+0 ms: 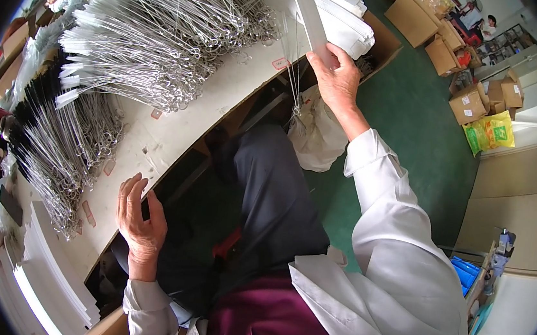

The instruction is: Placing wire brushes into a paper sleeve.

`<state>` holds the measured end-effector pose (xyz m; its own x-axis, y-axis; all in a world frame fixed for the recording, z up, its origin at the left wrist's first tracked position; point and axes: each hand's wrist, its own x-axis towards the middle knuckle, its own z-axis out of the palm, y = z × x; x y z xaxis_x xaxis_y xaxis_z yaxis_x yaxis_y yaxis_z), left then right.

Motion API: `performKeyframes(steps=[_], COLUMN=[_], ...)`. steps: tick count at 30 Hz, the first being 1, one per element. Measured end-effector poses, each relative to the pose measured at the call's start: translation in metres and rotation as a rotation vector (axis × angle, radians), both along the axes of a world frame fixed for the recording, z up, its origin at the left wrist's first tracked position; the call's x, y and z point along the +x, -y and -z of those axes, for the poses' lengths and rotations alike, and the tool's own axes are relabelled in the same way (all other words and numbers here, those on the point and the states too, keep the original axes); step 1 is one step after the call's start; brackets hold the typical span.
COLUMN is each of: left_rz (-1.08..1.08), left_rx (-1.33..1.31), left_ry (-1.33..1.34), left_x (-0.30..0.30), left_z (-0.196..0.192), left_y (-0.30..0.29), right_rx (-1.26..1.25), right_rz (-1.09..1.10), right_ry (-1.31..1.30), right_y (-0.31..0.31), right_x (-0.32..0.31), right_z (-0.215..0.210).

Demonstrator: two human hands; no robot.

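My right hand (338,77) is closed around the lower end of a long, flat white strip (310,13) at the far edge of the table. Several thin wires (292,73) with looped ends hang beside the strip, over the table's edge; whether my fingers also hold them I cannot tell. My left hand (140,220) is at the near left edge of the table, fingers stretched and thumb apart, with nothing in it. Beyond it on the table lie wire-handled brushes with black bristles (67,142). A large heap of similar brushes with white bristles (158,34) spreads further back.
A stack of white flat pieces (344,20) lies beside a cardboard box at the far right. More long white strips (45,275) stand at the lower left. A whitish bag (317,133) hangs below the table edge (224,92). Cardboard boxes (468,103) sit on the green floor.
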<state>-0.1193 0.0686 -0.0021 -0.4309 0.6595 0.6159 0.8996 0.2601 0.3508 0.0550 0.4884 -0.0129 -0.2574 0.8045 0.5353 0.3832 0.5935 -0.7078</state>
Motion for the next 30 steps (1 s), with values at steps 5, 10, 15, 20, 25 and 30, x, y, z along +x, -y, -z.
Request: performKeyframes(steps=[5, 10, 15, 20, 25, 30], left_rz=[0.012, 0.031, 0.111, 0.128, 0.186, 0.143], left_rx=[0.035, 0.065, -0.064, -0.307, -0.518, -0.574], left_ry=[0.034, 0.056, -0.113, -0.184, -0.018, 0.164], left_x=[0.009, 0.026, 0.047, 0.061, 0.057, 0.056], left_z=[-0.015, -0.041, -0.080, -0.106, -0.099, -0.088], left_y=[-0.004, -0.008, -0.013, -0.017, -0.008, 0.000], right_rx=[-0.163, 0.187, 0.304, 0.310, 0.291, 0.325], right_rz=[-0.184, -0.385, -0.730, -0.996, -1.195, -1.223], right_ry=[-0.215, -0.081, 0.085, 0.209, 0.233, 0.206], right_y=[0.013, 0.079, 0.132, 0.182, 0.202, 0.215], right_x=[-0.001, 0.006, 0.013, 0.016, 0.013, 0.003], right_z=[0.000, -0.059, -0.070, -0.063, -0.059, -0.049])
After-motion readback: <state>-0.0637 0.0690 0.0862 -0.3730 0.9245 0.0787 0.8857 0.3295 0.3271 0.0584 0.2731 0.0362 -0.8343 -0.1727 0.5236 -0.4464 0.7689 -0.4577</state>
